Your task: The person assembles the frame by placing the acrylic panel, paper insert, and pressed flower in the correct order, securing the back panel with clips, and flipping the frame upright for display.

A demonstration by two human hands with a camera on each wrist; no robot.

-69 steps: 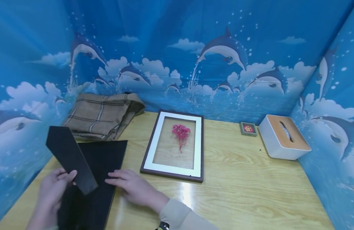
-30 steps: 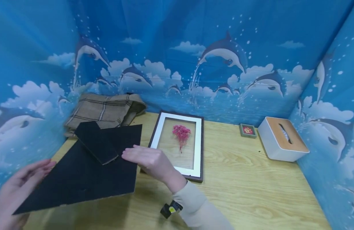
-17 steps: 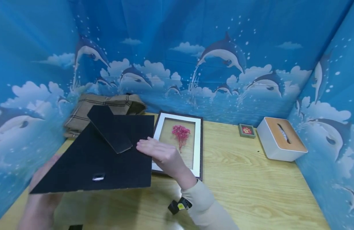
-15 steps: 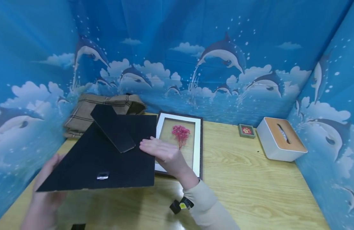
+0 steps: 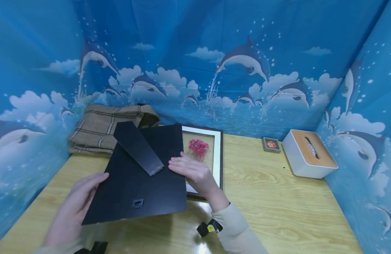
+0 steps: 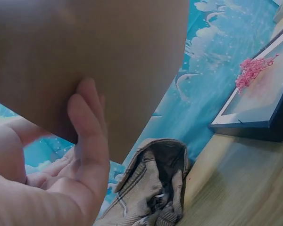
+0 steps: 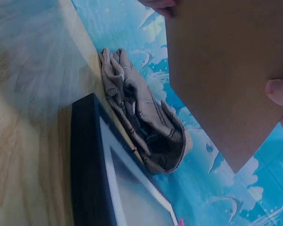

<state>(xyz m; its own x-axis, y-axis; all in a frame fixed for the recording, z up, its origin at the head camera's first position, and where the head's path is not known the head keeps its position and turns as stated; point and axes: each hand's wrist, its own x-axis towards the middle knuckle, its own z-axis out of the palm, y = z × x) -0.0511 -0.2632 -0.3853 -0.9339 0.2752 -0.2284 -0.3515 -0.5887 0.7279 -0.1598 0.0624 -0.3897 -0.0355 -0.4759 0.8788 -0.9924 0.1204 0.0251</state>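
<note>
A black picture-frame backing board (image 5: 119, 194) is held tilted above the table, its fold-out stand leg (image 5: 139, 150) and small metal hanger (image 5: 138, 203) facing up. My left hand (image 5: 76, 203) grips its left edge, thumb on the black face; fingers (image 6: 87, 117) show against the brown underside (image 6: 122, 52) in the left wrist view. At the right edge, my right hand (image 5: 195, 174) lays its fingers over the black face, while its thumb (image 7: 279, 92) presses the brown underside. Behind the board's right side lies the dark picture frame (image 5: 221, 158) with white mat and pink dried flowers (image 5: 198, 147), partly hidden.
A folded brown plaid cloth (image 5: 100, 128) lies at the back left. Towards the back right sit a small green-framed picture (image 5: 271, 144) and a white tissue box (image 5: 298, 158) with wooden lid. Blue dolphin-printed curtains (image 5: 198, 53) enclose the wooden table (image 5: 278, 208).
The board was lifted off the table at left, its leg let go by the left hand, and carried right to overlap the frame. Both hands moved right with it.
</note>
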